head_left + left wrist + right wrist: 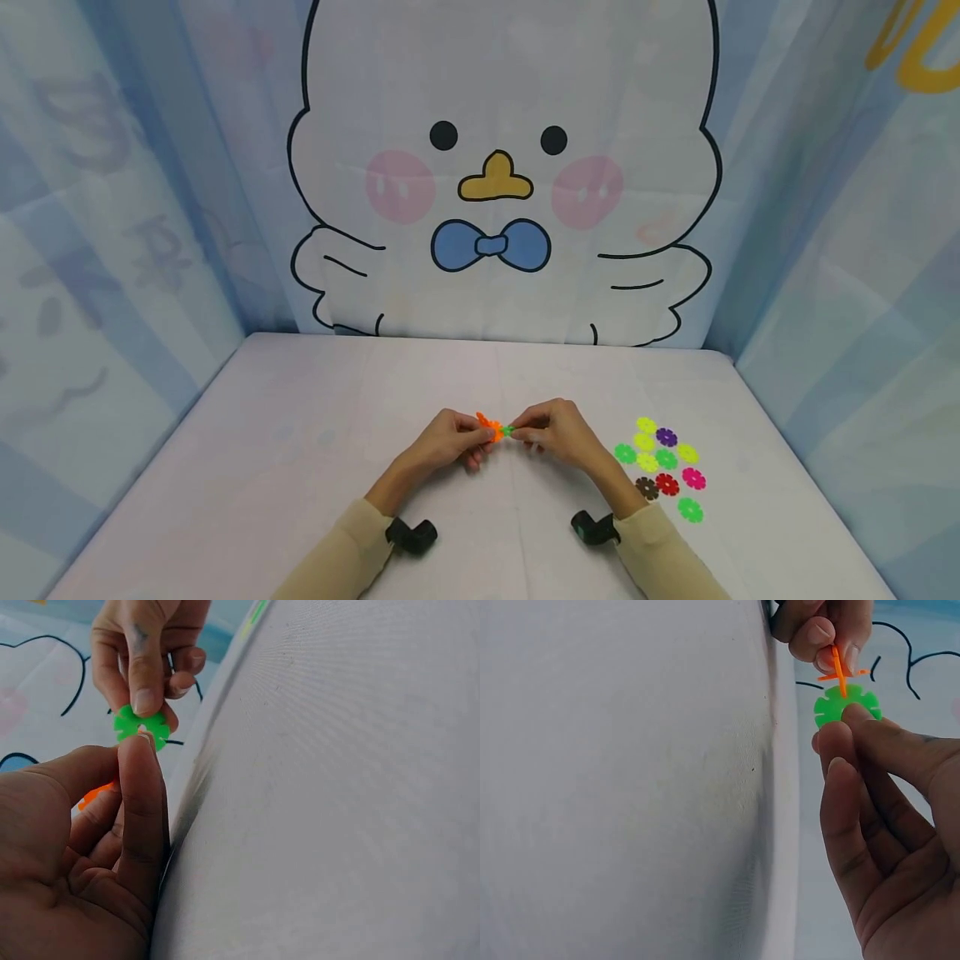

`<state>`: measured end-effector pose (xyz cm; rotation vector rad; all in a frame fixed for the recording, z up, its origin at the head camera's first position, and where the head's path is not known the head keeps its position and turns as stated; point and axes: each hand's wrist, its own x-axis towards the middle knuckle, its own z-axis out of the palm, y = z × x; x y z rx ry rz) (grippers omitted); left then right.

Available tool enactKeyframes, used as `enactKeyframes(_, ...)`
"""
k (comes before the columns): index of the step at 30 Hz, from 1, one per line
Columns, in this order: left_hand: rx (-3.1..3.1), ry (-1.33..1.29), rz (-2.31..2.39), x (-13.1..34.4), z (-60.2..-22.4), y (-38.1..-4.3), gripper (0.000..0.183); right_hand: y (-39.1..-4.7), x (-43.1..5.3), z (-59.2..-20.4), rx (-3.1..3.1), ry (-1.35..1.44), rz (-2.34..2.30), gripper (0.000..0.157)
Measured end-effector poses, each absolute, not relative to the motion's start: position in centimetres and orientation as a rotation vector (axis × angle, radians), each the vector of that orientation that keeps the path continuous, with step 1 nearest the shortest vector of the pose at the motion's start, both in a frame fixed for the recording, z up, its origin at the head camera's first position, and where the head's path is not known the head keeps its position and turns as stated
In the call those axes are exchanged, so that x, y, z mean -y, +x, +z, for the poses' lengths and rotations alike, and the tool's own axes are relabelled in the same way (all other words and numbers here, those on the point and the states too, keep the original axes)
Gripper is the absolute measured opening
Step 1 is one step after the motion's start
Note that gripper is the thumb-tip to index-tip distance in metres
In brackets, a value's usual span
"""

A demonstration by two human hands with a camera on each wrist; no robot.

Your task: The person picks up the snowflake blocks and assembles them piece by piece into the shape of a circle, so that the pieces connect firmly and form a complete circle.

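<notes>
Over the middle of the table, my left hand (452, 438) pinches orange notched plastic discs (839, 675) between thumb and fingers. Two orange pieces show crossed at an angle in the right wrist view. Opposite it, my right hand (561, 430) pinches a green notched disc (829, 709) by its edge. One orange disc stands edge-on at the rim of the green disc, its edge overlapping a notch there. In the left wrist view, the left fingertips cover part of the green disc (129, 722), and most of the orange is hidden behind the fingers.
On the white table (300, 467), several loose notched discs lie flat beside the right forearm, among them a purple disc (666, 437), a red disc (667, 484), a pink disc (693, 478) and a brown disc (647, 488). A printed curtain (495, 300) hangs behind the table.
</notes>
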<state>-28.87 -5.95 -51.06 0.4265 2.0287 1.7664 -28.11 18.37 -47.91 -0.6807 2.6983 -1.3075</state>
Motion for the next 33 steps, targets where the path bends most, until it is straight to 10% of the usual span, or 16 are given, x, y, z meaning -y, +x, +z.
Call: enactKeyframes(33,-1.971,0.335,1.79,5.8,-50.7,-28.9,0.028,-28.1,-29.8,-45.2,-2.761,-0.404,-1.048,0.021)
